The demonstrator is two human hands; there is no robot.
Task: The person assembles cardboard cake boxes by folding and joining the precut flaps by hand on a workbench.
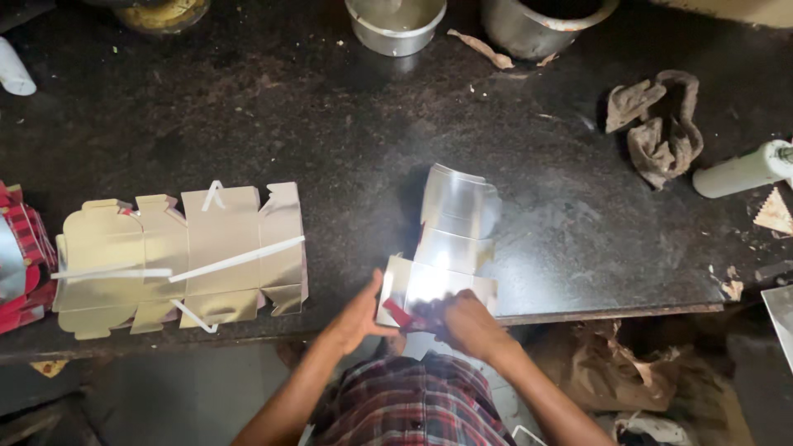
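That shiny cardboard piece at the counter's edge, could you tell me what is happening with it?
A person in a plaid shirt is working a silver flat carton blank at the near edge of the dark stone counter. The left hand presses its lower left corner; the right hand covers the lower flap beside a red part. The far end curls upward. A second, gold-toned blank lies flat to the left with white strips across it.

The scene is sitting dim overall, the dark stone counter [330, 124] swallowing light. Strong glare is bouncing off the silver foil carton blank [450, 239], washing out its detail. Corners are falling into shadow, and both hands are looking slightly soft and blurred
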